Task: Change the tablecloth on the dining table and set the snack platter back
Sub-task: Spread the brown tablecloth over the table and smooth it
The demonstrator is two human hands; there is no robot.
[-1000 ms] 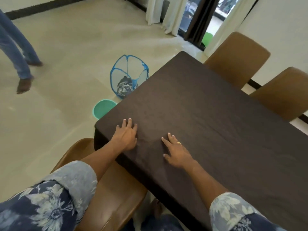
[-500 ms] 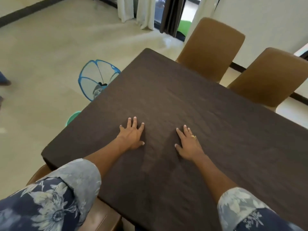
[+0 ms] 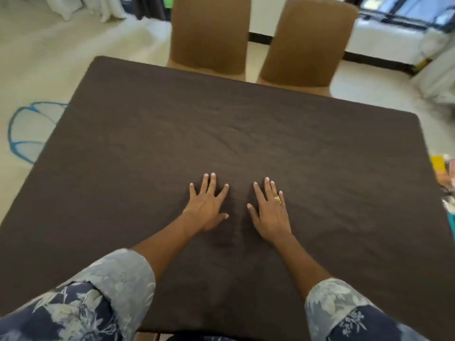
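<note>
A blue mesh basket (image 3: 27, 134) stood left of the dark brown tablecloth (image 3: 147, 143), which lay spread over the dining table; the left hand (image 3: 209, 205) pressed flat on it, fingers spread; just beside it, not touching, the right hand (image 3: 269, 212) did likewise.

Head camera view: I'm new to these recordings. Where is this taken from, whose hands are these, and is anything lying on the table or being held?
There is no machine here. A person wears a wide-angle camera on the head, looking forward and down, so you see their own arms. The left hand and the right hand, which wears a ring, lie flat with fingers spread on a dark brown tablecloth. Neither hand holds anything. Nothing else shows on the cloth, and no snack platter is in view. A brown chair and a second chair stand at the far side. A blue mesh basket sits on the floor to the left.
</note>
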